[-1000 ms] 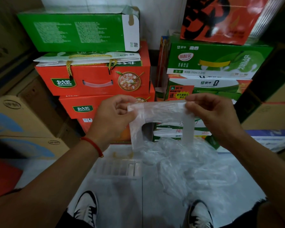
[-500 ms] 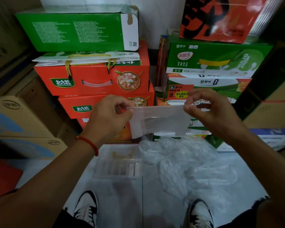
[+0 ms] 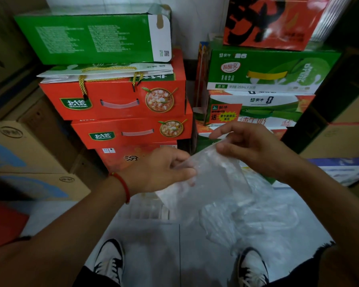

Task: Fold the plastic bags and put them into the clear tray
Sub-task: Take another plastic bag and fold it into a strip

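Pinching a folded plastic bag (image 3: 211, 179) at frame centre, your left hand (image 3: 160, 170) and right hand (image 3: 255, 148) curl fingers on its edges above the clear tray (image 3: 145, 210), beside loose bags (image 3: 257, 220) on the floor.

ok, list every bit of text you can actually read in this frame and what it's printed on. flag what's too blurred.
"北大荒": green logo on the upper red gift box and on the red box below it.
"酸酸乳", "乳味饮品", "250mL": green drink carton.
"蒙牛": white milk carton.
"送", "蒙牛酸酸乳两包": its red sticker.
"汾": lowest red box.
Too small or blurred: fine print on the top green box, cardboard carton stamps.
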The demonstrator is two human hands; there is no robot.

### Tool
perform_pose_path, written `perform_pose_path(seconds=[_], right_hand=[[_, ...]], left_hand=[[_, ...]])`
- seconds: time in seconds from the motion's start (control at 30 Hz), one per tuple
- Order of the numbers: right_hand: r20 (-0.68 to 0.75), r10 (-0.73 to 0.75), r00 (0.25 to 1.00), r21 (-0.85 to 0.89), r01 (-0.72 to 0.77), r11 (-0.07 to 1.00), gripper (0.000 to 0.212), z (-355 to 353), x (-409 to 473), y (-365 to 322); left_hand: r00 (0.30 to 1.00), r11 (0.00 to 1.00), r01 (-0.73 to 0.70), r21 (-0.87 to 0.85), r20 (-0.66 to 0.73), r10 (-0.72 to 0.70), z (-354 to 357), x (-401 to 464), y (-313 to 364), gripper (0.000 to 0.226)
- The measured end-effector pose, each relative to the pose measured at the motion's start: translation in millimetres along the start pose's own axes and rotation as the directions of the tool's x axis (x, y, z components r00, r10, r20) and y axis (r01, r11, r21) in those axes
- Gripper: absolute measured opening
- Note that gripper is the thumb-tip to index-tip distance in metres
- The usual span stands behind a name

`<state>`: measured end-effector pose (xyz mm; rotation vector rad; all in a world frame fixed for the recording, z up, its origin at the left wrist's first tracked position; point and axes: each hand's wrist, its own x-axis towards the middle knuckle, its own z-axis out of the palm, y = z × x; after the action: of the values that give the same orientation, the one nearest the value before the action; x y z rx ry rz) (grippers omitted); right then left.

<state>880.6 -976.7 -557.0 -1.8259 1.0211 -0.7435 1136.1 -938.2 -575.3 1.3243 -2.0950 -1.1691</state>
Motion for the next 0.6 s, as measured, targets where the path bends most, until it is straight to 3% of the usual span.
perform_pose_path(seconds=[0.17,0.37,0.5,0.6], right_hand=[[0.032,0.171,0.985,0.15,-0.173,0.973,0.039,-0.3,-4.2,1.8],[0.031,0.248,0.968,0.137,-0.25,0.959,0.026,2.7,-2.4,6.7],[0.016,0.261,0.965,0.166,-0.26,0.951,0.03,1.2,0.5,5.8],[0.034,0.284,0.958,0.239,-0.284,0.929,0.034,-0.2,1.5,8.9]], left_hand=[[0.972,0.946,0.157,-0.282,-0.126,-0.199,-5.4,1.2,-0.2,0.014],[0.958,0.921,0.231,-0.315,-0.09,-0.271,-9.4,-3.0,0.7,0.025],[0.95,0.909,0.183,-0.374,-0.17,-0.261,-8.4,-2.4,3.6,0.035],[0.92,0.85,0.161,-0.502,-0.235,-0.313,-8.3,0.9,-1.0,0.024]])
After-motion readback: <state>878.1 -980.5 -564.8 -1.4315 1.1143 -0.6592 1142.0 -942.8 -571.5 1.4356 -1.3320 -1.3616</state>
